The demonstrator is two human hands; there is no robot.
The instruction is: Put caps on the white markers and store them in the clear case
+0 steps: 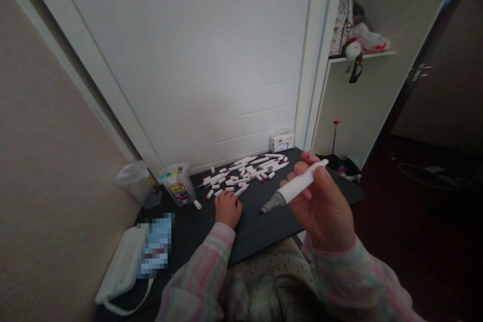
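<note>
Over the desk's [260, 234] near edge, my right hand [329, 207] grips a marker [298, 187], bare tip best kept off skin; whether my left hand [228, 210] holds anything, I can't tell.

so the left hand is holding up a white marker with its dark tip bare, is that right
Not the left hand: the head view shows the right hand holding up the white marker with its dark tip bare; the left is down by the scattered markers.

Dark tabletop [252, 234], scattered white markers [238, 166], loose caps [197, 205], clear containers [177, 188]
</note>
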